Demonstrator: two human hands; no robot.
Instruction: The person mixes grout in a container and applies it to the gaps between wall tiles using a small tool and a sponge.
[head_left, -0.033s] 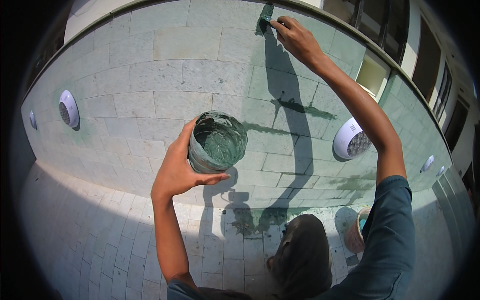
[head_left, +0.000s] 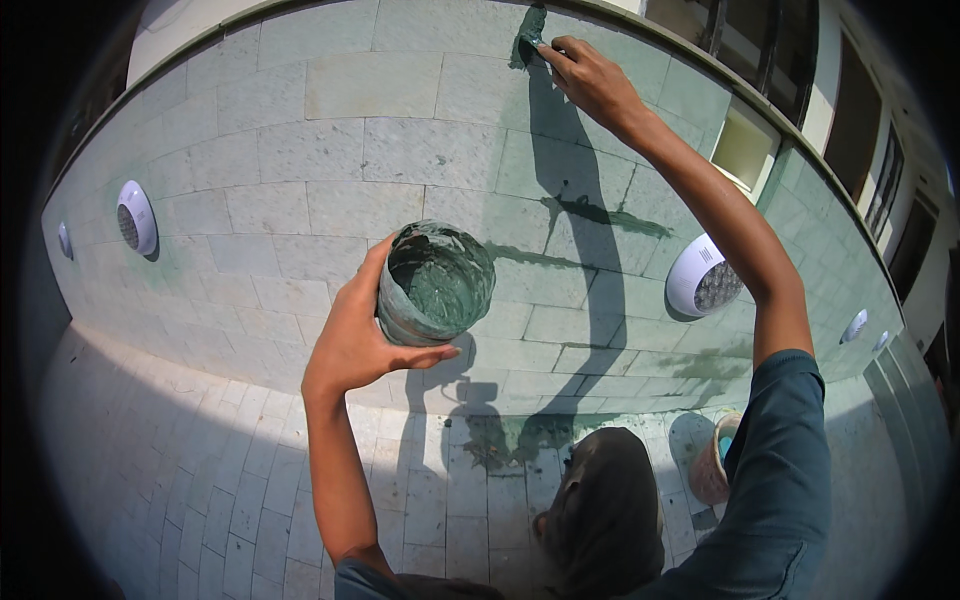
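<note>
Left hand [head_left: 352, 345] clamped round the side of a small round tub [head_left: 437, 283], thumb under the near rim, fingers behind the far wall, tub tilted with its mouth toward the camera. Inside, a thick green paste, smeared over rim and outer wall too. Held up at about chest height in front of the tiled wall [head_left: 300, 190], apart from it.

Right hand [head_left: 590, 80] stretched high, fingers pinched together on a small wad of the green paste [head_left: 527, 42], pressed against a joint near the top course of tiles. Whether a tool sits between the fingers: cannot tell. Green streaks [head_left: 600, 215] along several joints lower down.

Likely handling: tub light to middling, stiff enough not to buckle under a one-hand grip, but greasy from the smeared paste, so prone to slip; best taken low around the body with the thumb hooked under the rim, as here. Paste soft, sticky, apt to drop if overloaded.

Round white wall lights [head_left: 702, 278] and [head_left: 134, 216] set into the tiles. A second, pinkish bucket [head_left: 712, 465] on the tiled floor [head_left: 200, 480] below, beside green spills.
</note>
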